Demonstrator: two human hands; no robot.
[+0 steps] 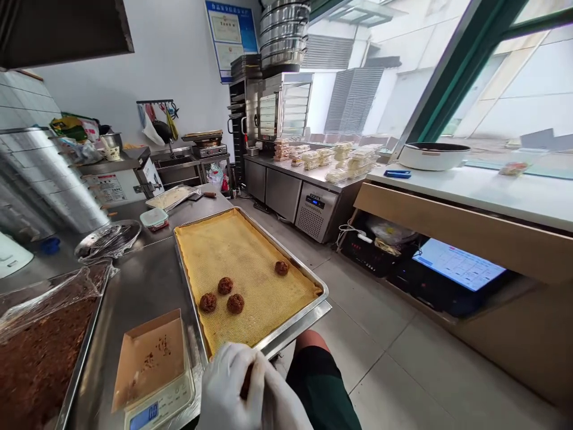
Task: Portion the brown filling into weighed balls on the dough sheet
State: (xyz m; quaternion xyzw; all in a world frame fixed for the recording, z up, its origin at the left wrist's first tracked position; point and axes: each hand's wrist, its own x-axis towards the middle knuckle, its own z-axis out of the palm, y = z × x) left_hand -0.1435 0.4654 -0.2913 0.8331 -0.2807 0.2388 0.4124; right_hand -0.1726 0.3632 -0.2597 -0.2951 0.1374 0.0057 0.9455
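Both my hands wear white gloves and are cupped together at the bottom of the view, my left hand [224, 388] and my right hand [282, 400] pressed around a brown ball of dough [246, 382] that shows between the palms. Just ahead lies a metal baking tray [308, 280] lined with a yellow mesh mat [237, 251], holding several brown dough balls [225, 285]. A small scale [163, 406] with a brown paper sheet [150, 355] on top stands to the left of my hands. A large tray of brown mixture [36, 358] under plastic film is at the far left.
The steel worktable [143, 280] also carries a wire sieve [107, 239], a small lidded box [153, 218] and another tray [170, 197]. An oven rack and steel counter with stacked boxes [313, 158] stand at the back. A white counter [483, 188] with a pan runs on the right.
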